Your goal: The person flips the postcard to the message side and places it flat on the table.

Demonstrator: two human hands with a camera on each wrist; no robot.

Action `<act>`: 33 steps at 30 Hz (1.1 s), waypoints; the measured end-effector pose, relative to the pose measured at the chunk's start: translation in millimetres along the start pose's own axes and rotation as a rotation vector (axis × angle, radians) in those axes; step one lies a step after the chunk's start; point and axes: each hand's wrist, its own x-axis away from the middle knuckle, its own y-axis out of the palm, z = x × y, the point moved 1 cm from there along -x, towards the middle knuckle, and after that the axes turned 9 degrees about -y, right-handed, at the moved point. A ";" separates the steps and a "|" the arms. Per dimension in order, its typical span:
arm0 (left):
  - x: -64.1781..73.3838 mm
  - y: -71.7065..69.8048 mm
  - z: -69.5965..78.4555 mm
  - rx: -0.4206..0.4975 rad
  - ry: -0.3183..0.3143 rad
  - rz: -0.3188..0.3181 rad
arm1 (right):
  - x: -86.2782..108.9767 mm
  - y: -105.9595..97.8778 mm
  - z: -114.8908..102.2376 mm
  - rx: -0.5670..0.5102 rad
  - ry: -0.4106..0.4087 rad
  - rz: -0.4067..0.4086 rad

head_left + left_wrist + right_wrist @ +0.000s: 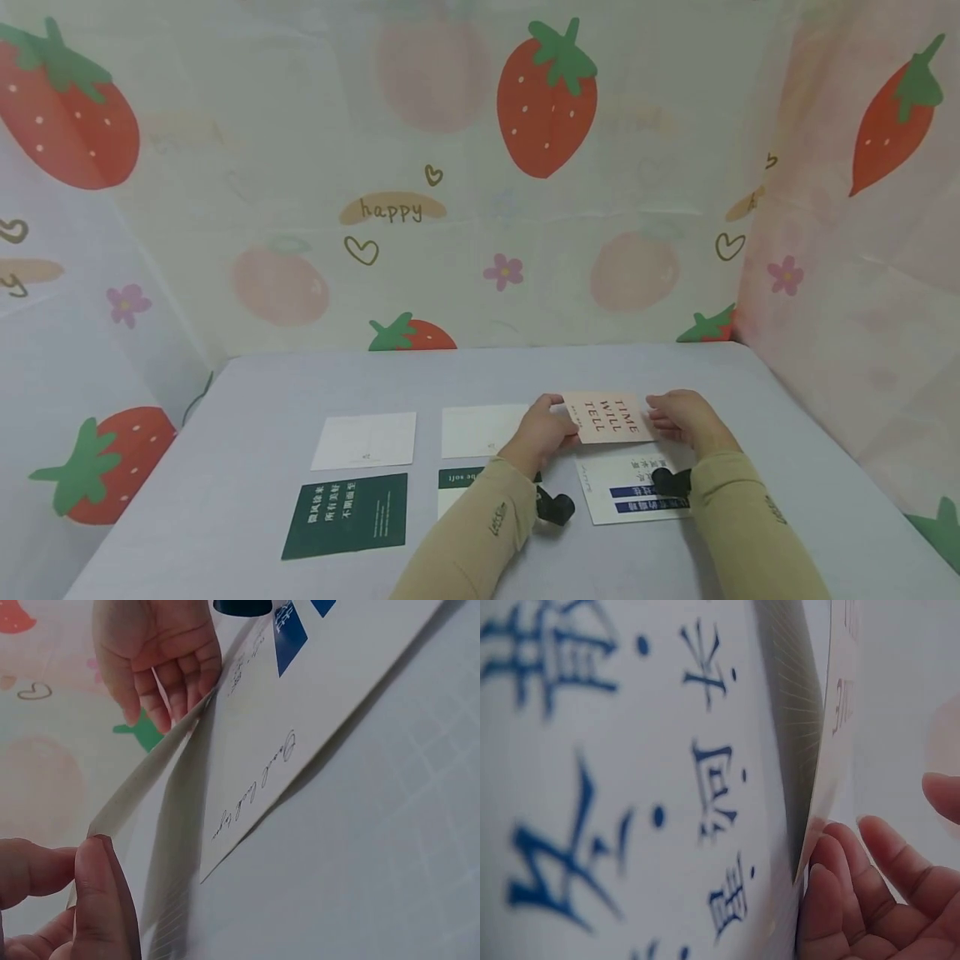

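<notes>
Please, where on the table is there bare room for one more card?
Bare tabletop lies beyond the two white cards, before the strawberry backdrop, and right of the right hand. It is crowded where the left hand holds the TIME WILL TELL card close to the blue-banded card.

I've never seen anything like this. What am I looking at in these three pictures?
There's no robot here, just a person's bare hands. The wide picture comes from a camera worn on the head, looking forward and down. The two close, tilted ones are taken from the left and right wrists. On the white table lie two mostly white cards, a dark green card, a "be soft" card partly hidden by the left sleeve, and a white card with blue bands. The left hand pinches a pale "TIME WILL TELL" card; the right hand is at its other end.
</notes>
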 end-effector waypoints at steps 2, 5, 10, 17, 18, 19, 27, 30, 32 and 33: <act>0.2 -0.5 0.3 -0.007 0.004 0.000 | 0.4 0.3 -0.4 0.009 -0.010 -0.003; 0.8 -1.6 1.4 -0.002 0.004 -0.003 | -0.1 0.9 -0.5 0.024 -0.016 -0.001; 2.8 -3.3 3.8 -0.013 0.007 -0.001 | -3.5 0.4 0.3 0.058 0.000 0.003; 4.1 -4.1 6.9 -0.017 -0.008 0.013 | -1.7 -0.3 0.9 0.094 -0.047 -0.003; 4.2 -4.5 6.9 -0.020 -0.007 0.012 | -0.9 -0.4 1.0 0.104 -0.062 -0.006; 4.5 -5.1 6.6 -0.022 -0.004 0.012 | -0.5 -0.3 1.2 0.113 -0.067 -0.006; 3.6 -12.5 3.0 -0.031 0.037 -0.006 | -2.3 0.4 4.4 0.211 -0.079 -0.006; 4.3 -16.3 3.8 -0.035 0.042 -0.022 | 2.0 1.7 1.6 0.214 -0.097 -0.011; 4.5 -18.9 4.0 -0.042 0.047 -0.027 | 4.1 2.5 -0.3 0.209 -0.104 -0.013; 4.5 -20.1 4.0 -0.045 0.048 -0.029 | 4.5 2.9 -1.1 0.204 -0.102 -0.012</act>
